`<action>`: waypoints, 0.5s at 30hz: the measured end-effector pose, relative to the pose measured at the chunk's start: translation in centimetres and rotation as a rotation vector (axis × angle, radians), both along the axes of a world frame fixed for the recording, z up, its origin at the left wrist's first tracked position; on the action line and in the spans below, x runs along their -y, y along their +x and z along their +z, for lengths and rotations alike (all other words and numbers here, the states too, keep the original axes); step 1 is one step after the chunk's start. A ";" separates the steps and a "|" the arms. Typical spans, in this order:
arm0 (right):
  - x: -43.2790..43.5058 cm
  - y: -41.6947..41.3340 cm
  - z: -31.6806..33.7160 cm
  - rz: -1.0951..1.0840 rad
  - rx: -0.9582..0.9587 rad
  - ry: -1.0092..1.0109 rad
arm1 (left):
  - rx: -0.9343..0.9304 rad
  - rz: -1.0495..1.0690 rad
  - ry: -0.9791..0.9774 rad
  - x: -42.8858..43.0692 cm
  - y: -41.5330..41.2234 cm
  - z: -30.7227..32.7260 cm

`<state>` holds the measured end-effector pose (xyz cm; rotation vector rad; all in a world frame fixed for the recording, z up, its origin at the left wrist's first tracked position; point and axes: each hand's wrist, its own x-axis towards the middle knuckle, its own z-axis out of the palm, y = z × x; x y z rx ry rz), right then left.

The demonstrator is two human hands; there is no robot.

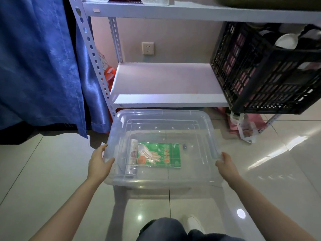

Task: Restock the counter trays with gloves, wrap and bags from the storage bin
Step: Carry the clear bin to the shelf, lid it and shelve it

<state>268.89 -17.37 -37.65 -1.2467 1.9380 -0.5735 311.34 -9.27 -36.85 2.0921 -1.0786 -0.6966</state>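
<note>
A clear plastic storage bin [161, 115] sits on the tiled floor in front of a shelf rack. Inside it lie a green pack of gloves [172, 153] printed with a hand picture and, to its left, a roll of wrap [132, 157] lying lengthwise. My left hand [99, 161] grips the bin's left rim, thumb over the edge. My right hand [225, 164] holds the bin's right rim. Both forearms reach in from the bottom of the view.
A white lower shelf [166, 80] stands just behind the bin, with a black plastic crate [260, 72] on its right. A blue curtain [40, 63] hangs at left. A white bag [246, 129] lies under the crate. My knee and white shoe [194, 223] are at the bottom.
</note>
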 end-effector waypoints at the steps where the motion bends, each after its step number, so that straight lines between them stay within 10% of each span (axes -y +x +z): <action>1: 0.5 0.0 0.0 -0.001 -0.018 0.011 | -0.017 -0.002 -0.005 0.4 0.1 -0.1; 15: 2.8 -1.7 -0.6 -0.118 0.006 0.085 | -0.049 0.092 0.162 2.2 -0.4 -1.7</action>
